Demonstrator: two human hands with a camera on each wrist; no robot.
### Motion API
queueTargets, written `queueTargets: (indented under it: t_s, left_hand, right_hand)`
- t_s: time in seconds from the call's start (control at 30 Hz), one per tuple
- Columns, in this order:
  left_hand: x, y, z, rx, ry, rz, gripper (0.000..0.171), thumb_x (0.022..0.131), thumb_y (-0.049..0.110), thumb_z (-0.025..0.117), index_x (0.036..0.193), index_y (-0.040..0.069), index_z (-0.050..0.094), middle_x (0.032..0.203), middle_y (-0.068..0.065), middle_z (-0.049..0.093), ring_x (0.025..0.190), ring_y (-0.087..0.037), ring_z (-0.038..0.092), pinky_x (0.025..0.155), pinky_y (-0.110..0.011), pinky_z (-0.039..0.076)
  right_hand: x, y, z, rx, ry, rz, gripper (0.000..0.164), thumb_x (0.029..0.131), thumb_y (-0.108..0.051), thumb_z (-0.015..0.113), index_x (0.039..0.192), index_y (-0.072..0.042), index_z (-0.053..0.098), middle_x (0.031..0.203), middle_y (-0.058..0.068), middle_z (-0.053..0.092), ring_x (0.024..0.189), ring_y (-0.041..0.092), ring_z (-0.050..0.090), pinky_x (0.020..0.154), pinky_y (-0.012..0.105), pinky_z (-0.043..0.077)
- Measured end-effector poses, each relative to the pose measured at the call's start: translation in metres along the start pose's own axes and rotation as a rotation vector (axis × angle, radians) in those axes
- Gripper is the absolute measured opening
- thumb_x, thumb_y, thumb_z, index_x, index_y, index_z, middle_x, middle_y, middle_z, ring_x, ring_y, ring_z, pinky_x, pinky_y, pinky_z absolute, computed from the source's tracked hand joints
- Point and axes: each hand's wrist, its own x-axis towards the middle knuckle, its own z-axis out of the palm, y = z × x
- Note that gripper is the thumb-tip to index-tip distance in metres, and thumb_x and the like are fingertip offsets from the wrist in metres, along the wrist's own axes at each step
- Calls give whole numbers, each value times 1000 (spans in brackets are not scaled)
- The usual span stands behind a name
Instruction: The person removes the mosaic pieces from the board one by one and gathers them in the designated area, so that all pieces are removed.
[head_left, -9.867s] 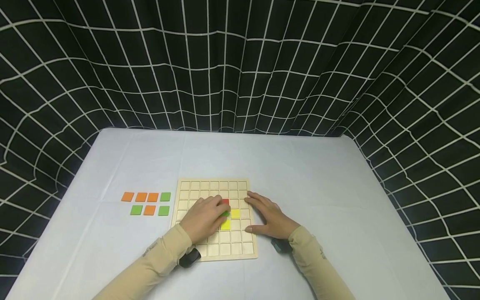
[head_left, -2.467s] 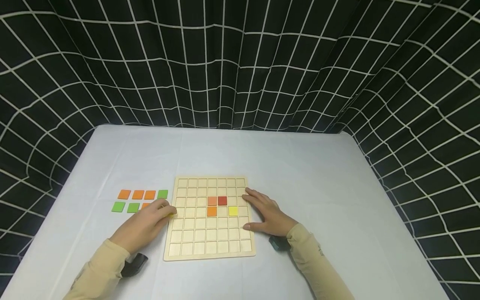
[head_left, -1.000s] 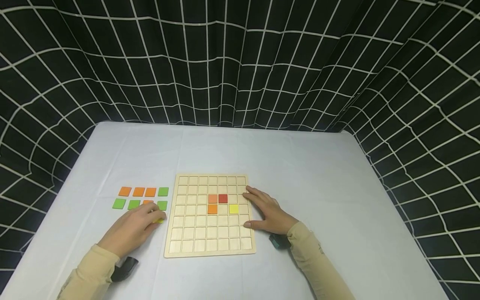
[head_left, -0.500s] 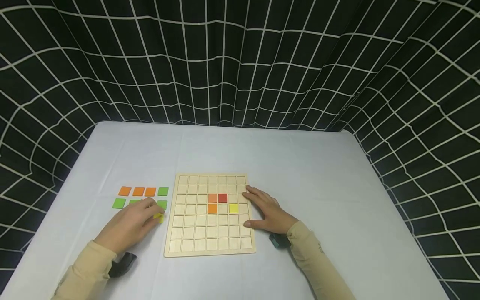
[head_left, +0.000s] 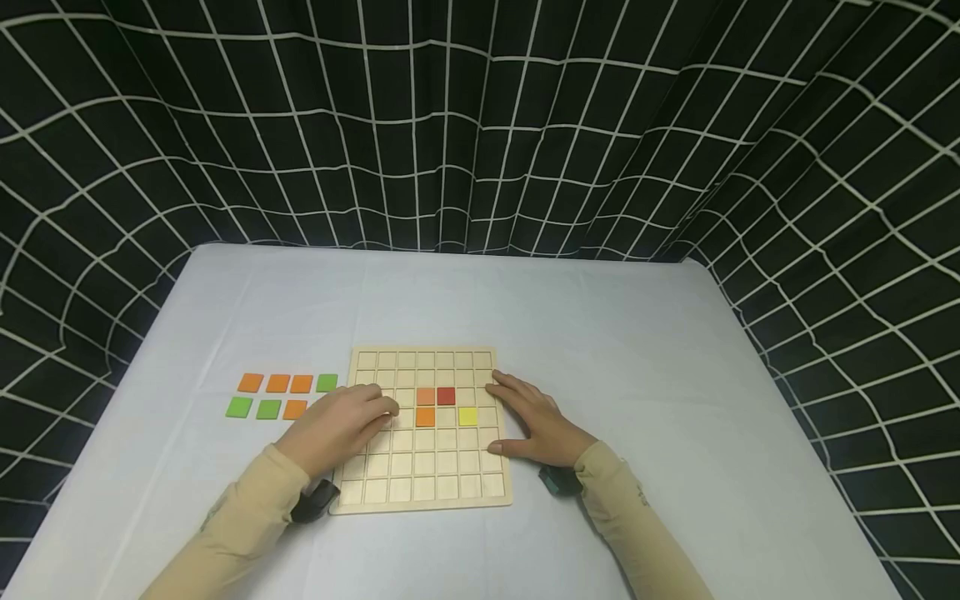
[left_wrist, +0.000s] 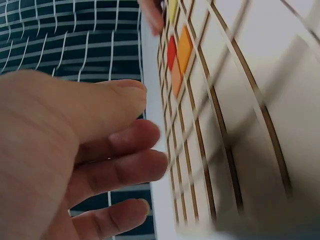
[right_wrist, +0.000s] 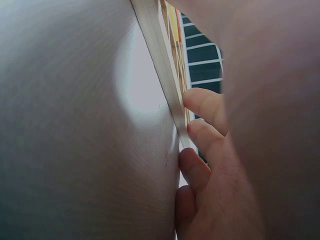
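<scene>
My left hand (head_left: 339,423) hovers over the left part of a wooden grid board (head_left: 423,496), thumb and fingers loosely bent. In the left wrist view, the gap between thumb (left_wrist: 112,102) and fingers holds nothing. Toward the board's middle sit a salmon tile (head_left: 426,397), a red tile (head_left: 446,396), an orange tile (head_left: 425,417) and, further right, a yellow tile (head_left: 468,416). My right hand (head_left: 543,425) rests at the board's right edge, fingers spread, fingertips touching the frame; the right wrist view shows its fingers (right_wrist: 205,105) along that edge.
Left of the board, loose tiles lie in two rows on the white table (head_left: 637,350): orange ones (head_left: 277,383) and green ones (head_left: 239,407). My left hand hides part of the lower row. A black curtain (head_left: 465,125) with white grid lines surrounds the table.
A green tile and a yellow tile have left the board since the oldest frame. My left hand let go of a yellow tile beside the board, then moved right over it. My right hand stayed.
</scene>
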Motion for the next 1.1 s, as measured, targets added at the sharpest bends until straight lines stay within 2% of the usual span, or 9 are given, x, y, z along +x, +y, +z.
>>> queueTargets:
  t_s: [0.17,0.43,0.53,0.67,0.77,1.1]
  left_hand:
    - [25,10,16,-45,-11,60,6,86,12,70,92,14,68,80,6,54,66,-8,48,64,-25,47]
    - [61,28,36,-65,-84,116,9,89,12,67,97,13,68,87,4,61,72,-11,59,69,-28,51]
    - [70,32,41,-71,-124,122,12,88,14,68,100,13,68,88,3,61,71,-11,58,69,-29,51]
    - [77,36,45,-66,-199,110,17,87,20,70,103,13,67,90,4,60,70,-9,55,68,-28,51]
    - [78,37,48,-37,-230,115,17,87,20,71,102,13,67,89,3,59,69,-8,54,67,-28,50]
    - [78,38,51,-23,-233,170,8,89,22,68,96,18,69,82,5,53,61,-6,46,59,-25,45]
  right_hand:
    - [0,2,1,10,3,-15,84,81,-52,70,149,-21,31,159,-1,17,145,29,18,109,61,22]
    - [-1,3,1,13,-9,-11,83,83,-52,69,150,-22,30,160,-2,15,145,28,17,109,61,21]
    - [-2,1,-1,17,-13,-10,83,83,-52,68,149,-22,30,160,-2,15,145,29,17,109,62,21]
    - [-2,-1,-2,21,-13,-10,82,83,-51,69,149,-21,30,160,-2,15,145,28,16,109,62,21]
    - [-2,0,-2,15,-15,-12,83,83,-50,69,150,-21,29,160,-2,15,146,27,16,109,61,21]
    - [-2,0,-1,12,-16,-4,83,84,-52,68,150,-20,29,160,-3,15,146,27,15,109,61,21]
